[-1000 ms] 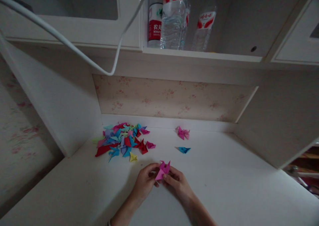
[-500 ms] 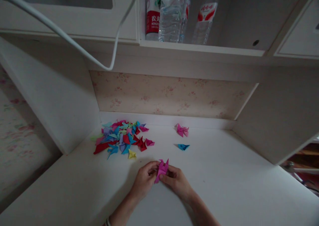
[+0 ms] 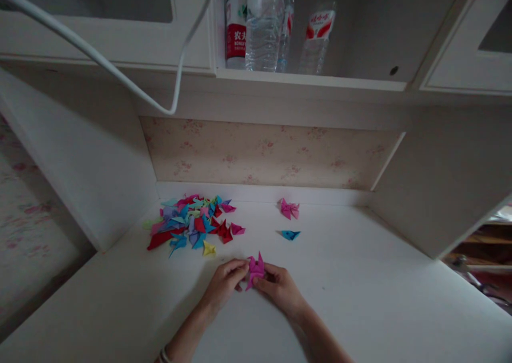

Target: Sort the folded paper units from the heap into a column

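My left hand (image 3: 222,285) and my right hand (image 3: 278,289) meet low in the middle of the view, just above the white desk (image 3: 360,299). Both pinch a small pink folded paper piece (image 3: 255,268) between their fingertips, its two points sticking up. A pile of folded paper pieces (image 3: 191,225) in red, blue, purple, green and yellow lies up and to the left of my hands. A blue folded piece (image 3: 290,235) lies alone beyond my right hand, and a pink joined cluster (image 3: 289,208) sits farther back near the wall.
A floral back panel (image 3: 264,155) closes the desk recess, with side panels left and right. On the shelf above stand plastic water bottles (image 3: 262,26). A white cable (image 3: 120,80) loops down from the upper left.
My hands have drawn the pink piece slightly closer together and turned it a little. The camera view has shifted a bit; the pieces on the desk have not moved.
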Demonstrator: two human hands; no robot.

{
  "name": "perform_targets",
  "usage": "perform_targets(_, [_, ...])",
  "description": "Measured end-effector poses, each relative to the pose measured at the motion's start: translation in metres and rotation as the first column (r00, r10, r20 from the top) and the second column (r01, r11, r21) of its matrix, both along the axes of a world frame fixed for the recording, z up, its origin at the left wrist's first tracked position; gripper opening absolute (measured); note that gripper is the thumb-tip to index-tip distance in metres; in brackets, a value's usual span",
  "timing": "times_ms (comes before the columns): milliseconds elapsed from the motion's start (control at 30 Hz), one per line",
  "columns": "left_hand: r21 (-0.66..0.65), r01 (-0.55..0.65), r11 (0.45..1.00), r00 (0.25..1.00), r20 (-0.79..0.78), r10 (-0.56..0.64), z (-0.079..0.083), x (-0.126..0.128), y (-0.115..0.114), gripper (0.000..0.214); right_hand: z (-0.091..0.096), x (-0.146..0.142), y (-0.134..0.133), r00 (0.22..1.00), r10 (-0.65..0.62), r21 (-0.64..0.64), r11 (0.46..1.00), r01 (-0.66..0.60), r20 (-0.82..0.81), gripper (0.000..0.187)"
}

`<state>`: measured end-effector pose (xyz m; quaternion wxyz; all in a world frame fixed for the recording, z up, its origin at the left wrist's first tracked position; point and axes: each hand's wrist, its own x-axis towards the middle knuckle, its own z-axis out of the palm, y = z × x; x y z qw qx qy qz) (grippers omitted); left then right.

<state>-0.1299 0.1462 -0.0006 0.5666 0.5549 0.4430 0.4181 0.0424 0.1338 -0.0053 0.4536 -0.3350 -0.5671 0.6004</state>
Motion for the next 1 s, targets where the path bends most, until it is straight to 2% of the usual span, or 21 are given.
perform_targets(167, [0.110,-0.026,0.994,0.997,-0.074,0.034,0.002,0.001,-0.002,0.042,0.005,-0.001,-0.001,0.998,0.042,0.026,0.999,-0.041,-0.046,0.034])
perform_targets(267, [0.112,-0.019,0.994,0.997,-0.072,0.027,-0.001,0.004,-0.001,0.041,0.006,-0.002,-0.002,0.997,0.045,0.024,0.999,-0.044,-0.055,0.036])
perform_targets(367, [0.083,-0.039,0.996,0.998,-0.044,0.043,-0.005,0.005,0.002,0.040,0.000,-0.001,0.000,0.995,0.048,0.029,0.999,-0.046,-0.083,0.039])
perform_targets(433, [0.060,-0.074,0.995,0.997,-0.028,0.075,-0.007,0.005,0.004,0.041,-0.009,-0.001,0.003,0.993,-0.002,0.021,1.000,0.005,-0.114,0.043])
perform_targets(533, [0.044,-0.198,0.979,0.980,-0.015,0.199,-0.005,0.008,0.007,0.044,-0.024,0.000,0.011,0.976,-0.157,-0.039,0.988,0.152,-0.152,0.059])
perform_targets(600, [0.056,-0.284,0.957,0.958,-0.021,0.286,-0.001,0.011,0.009,0.046,-0.029,0.002,0.015,0.952,-0.247,-0.096,0.968,0.233,-0.179,0.068])
perform_targets(667, [0.084,-0.324,0.942,0.944,-0.031,0.327,0.007,0.018,0.014,0.046,-0.029,0.003,0.018,0.924,-0.319,-0.153,0.944,0.291,-0.209,0.068])
perform_targets(767, [0.146,-0.295,0.944,0.951,-0.051,0.305,0.020,0.035,0.033,0.044,-0.025,0.004,0.019,0.902,-0.366,-0.204,0.924,0.323,-0.228,0.054])
perform_targets(833, [0.195,-0.215,0.957,0.968,-0.089,0.235,0.027,0.051,0.054,0.045,-0.024,0.004,0.020,0.910,-0.350,-0.216,0.928,0.304,-0.222,0.048])
perform_targets(900, [0.225,-0.135,0.965,0.978,-0.129,0.167,0.030,0.068,0.078,0.046,-0.024,0.003,0.021,0.918,-0.340,-0.225,0.929,0.294,-0.205,0.044])
perform_targets(1000, [0.241,-0.087,0.967,0.979,-0.158,0.128,0.029,0.095,0.114,0.041,-0.027,0.002,0.024,0.926,-0.327,-0.231,0.931,0.282,-0.188,0.040])
